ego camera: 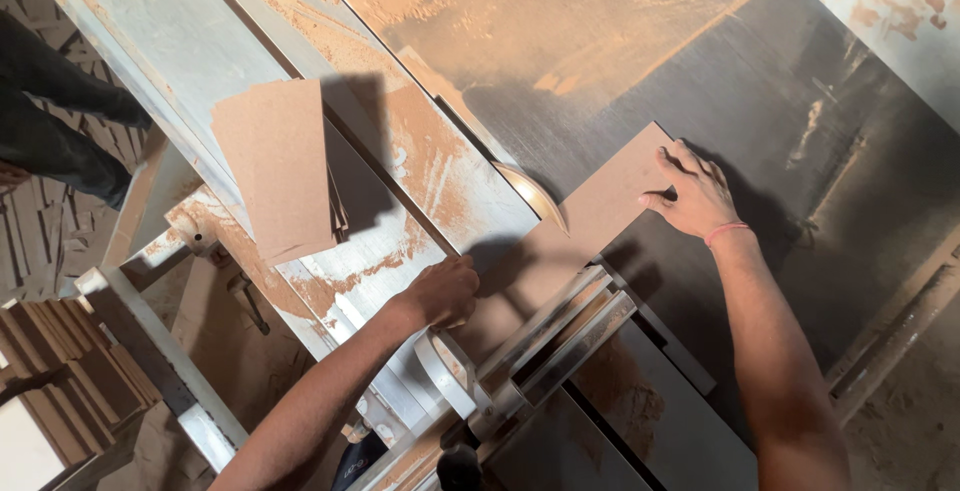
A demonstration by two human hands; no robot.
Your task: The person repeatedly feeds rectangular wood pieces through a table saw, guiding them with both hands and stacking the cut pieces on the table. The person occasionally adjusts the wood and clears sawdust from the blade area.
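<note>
the right hand [692, 194] lies flat, fingers spread, on a brown board [590, 226] resting on the saw counter [780, 101] — its edge just beside the curved blade guard [535, 196]. the left hand [445, 291] is curled, pressing the board's near end by the metal fence [550, 336]. a stack of cut boards [275, 166] sits apart on the left.
</note>
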